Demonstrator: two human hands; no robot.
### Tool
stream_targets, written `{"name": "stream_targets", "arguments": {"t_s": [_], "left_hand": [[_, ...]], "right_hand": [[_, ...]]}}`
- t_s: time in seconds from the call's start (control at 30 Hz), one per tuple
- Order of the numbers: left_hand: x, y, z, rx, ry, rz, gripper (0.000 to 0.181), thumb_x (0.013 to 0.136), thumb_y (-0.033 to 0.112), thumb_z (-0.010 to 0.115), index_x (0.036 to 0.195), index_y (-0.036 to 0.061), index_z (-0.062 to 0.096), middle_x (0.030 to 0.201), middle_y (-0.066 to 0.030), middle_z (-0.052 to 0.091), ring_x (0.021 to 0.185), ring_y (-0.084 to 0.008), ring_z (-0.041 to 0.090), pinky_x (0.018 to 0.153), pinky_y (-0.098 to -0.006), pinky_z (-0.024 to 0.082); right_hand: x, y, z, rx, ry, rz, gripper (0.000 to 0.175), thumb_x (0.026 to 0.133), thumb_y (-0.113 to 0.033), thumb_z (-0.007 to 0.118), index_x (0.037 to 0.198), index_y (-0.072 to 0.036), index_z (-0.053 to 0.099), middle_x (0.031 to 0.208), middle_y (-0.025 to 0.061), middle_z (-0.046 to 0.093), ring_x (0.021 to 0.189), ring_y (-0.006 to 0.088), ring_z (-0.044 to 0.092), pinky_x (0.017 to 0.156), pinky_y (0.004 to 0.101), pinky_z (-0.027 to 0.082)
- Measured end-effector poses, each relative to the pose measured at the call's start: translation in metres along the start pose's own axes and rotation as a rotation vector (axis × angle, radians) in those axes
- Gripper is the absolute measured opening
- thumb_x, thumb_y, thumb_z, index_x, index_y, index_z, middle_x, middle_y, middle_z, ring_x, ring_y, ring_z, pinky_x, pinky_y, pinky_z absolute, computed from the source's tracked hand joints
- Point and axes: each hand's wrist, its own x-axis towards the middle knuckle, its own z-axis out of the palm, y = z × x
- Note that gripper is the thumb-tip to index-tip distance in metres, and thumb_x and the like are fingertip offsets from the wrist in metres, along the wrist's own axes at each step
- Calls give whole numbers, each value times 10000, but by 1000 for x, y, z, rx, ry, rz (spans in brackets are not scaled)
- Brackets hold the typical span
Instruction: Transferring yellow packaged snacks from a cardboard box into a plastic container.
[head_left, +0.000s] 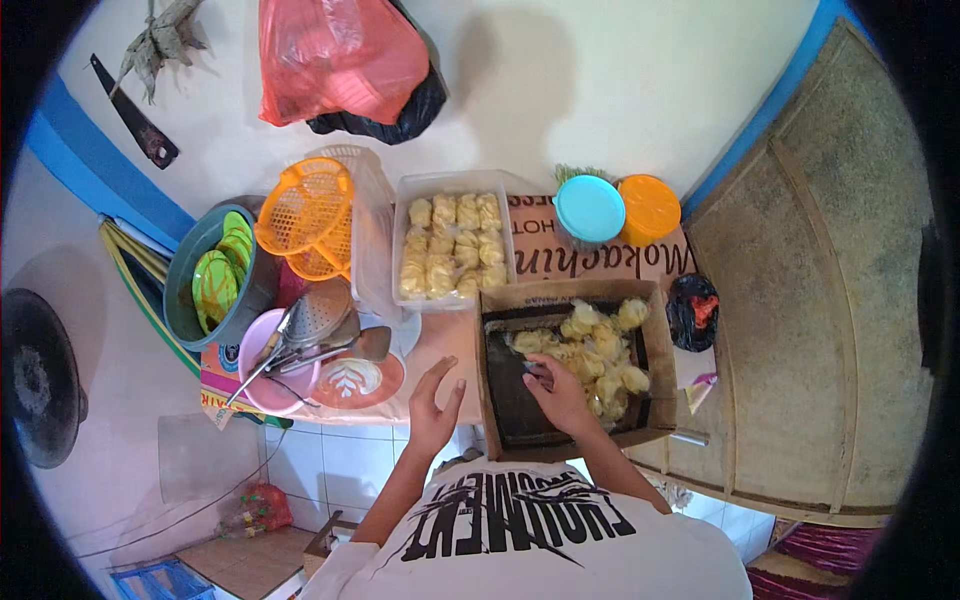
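Note:
A cardboard box (577, 444) stands before me with a loose heap of small clear bags of yellow food (596, 352), mostly in its right half. My right hand (559, 394) reaches into the box at the left side of the heap, fingers curled. Whether anything is pinched between those fingertips cannot be made out. To the left of the box, my left hand (437, 409) hovers over the table edge with nothing in it, thumb and fingers apart. Behind the box, a clear plastic container (400, 225) holds several similar yellow bags (442, 244) in neat rows.
Left on the table (446, 330) are a pink basin (259, 390) with metal utensils (319, 319), orange plastic baskets (304, 210) and a grey-green tub (176, 300) of green plates. Turquoise-lidded (590, 208) and orange-lidded (651, 206) containers stand back right. A black plastic bag (691, 330) lies right of the box.

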Motion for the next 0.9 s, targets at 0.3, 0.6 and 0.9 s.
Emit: {"name": "stream_targets", "arguments": {"t_s": [0.3, 0.6, 0.9], "left_hand": [[-10, 21, 26, 102, -53, 151, 346, 914, 76, 703, 1246, 5, 636, 1285, -227, 645, 1303, -388, 567, 1067, -447, 457], [16, 51, 87, 137, -219, 231, 362, 917, 129, 702, 1252, 22, 617, 1266, -215, 632, 1245, -388, 577, 1062, -429, 458], [47, 6, 200, 154, -577, 14, 652, 845, 121, 727, 1431, 5, 465, 1341, -262, 580, 1263, -422, 551, 1058, -448, 449]], "right_hand": [[-38, 33, -15, 70, -14, 90, 382, 1002, -171, 646, 1343, -20, 566, 1244, 143, 661, 1138, 241, 655, 957, 358, 533], [-36, 43, -54, 227, 69, 114, 383, 985, -134, 653, 1338, -24, 555, 1253, 137, 634, 1130, 242, 647, 941, 345, 528], [-25, 57, -92, -333, 265, 112, 430, 907, -61, 682, 1315, -50, 546, 1235, 176, 522, 1073, 355, 619, 889, 445, 539]]}}
